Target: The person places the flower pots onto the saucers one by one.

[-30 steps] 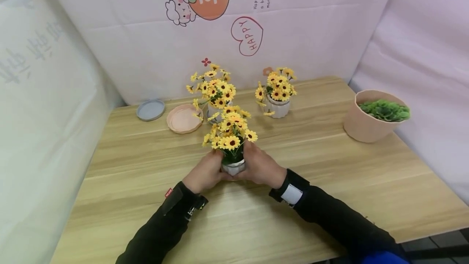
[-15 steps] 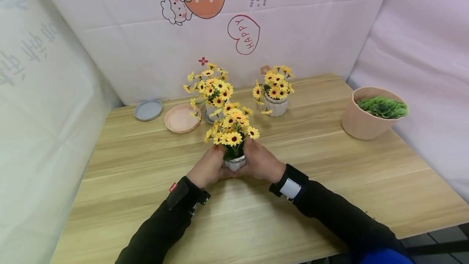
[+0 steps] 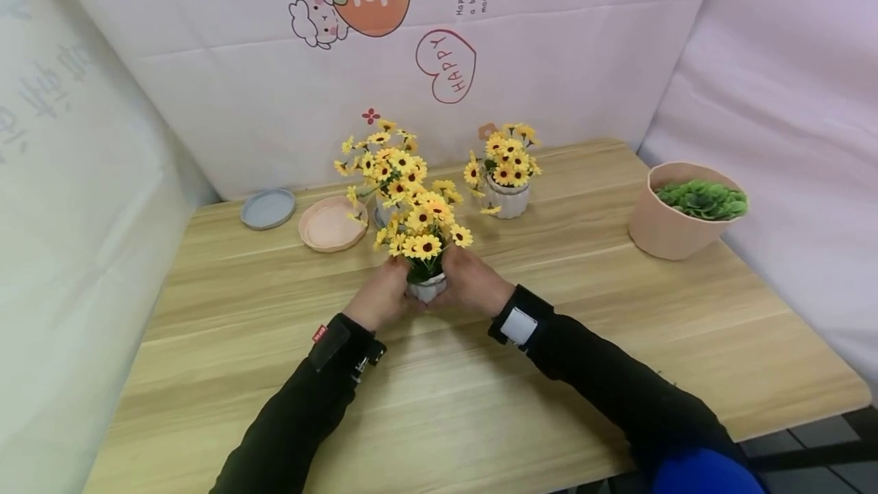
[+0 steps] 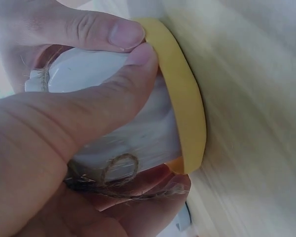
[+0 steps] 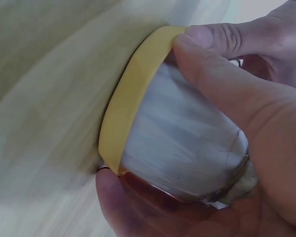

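Observation:
Both my hands hold one white ribbed flowerpot of yellow daisy-like flowers. My left hand wraps its left side and my right hand its right side. Up close in the left wrist view, the pot sits in a shallow yellow saucer, with a loop of twine hanging at its side. Both thumbs meet at the saucer's rim, and fingers curl round the far side. In the right wrist view the saucer is right at the wooden tabletop.
Behind stand two similar pots of yellow flowers, the left one partly hidden and the right one in full view. A pink saucer and a grey saucer lie at back left. A pink planter with green leaves stands at right.
Both hands have carried the flowerpot and its yellow saucer a little farther from me, toward the back of the table. The grip looks the same, and the head view has shifted slightly.

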Demonstrator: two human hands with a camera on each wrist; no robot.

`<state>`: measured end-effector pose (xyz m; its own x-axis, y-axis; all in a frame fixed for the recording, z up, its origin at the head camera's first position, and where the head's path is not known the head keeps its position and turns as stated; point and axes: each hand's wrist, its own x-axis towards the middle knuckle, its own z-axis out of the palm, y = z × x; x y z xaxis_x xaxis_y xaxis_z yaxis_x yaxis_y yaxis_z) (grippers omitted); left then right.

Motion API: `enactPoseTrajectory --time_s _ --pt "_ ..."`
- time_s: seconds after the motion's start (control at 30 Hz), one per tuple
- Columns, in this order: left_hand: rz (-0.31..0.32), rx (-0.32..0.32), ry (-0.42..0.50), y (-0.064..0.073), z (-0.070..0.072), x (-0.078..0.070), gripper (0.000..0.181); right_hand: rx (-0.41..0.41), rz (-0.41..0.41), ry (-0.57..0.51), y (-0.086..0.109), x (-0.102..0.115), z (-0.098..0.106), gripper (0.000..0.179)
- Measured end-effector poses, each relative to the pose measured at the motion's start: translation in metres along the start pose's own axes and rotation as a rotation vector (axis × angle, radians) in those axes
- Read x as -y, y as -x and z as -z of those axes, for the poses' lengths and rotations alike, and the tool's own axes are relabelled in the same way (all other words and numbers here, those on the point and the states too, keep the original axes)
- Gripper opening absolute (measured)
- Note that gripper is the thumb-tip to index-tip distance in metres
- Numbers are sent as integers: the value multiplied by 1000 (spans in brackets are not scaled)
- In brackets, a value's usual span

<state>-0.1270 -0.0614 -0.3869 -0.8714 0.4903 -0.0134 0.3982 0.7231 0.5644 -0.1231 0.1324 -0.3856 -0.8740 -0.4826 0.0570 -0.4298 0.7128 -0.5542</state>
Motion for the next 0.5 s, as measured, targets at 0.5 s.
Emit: enactPoseTrajectory --time_s 0.5 --pt "86 -3 -98 -22 14 15 69 59 -71 73 -37 1 1 116"
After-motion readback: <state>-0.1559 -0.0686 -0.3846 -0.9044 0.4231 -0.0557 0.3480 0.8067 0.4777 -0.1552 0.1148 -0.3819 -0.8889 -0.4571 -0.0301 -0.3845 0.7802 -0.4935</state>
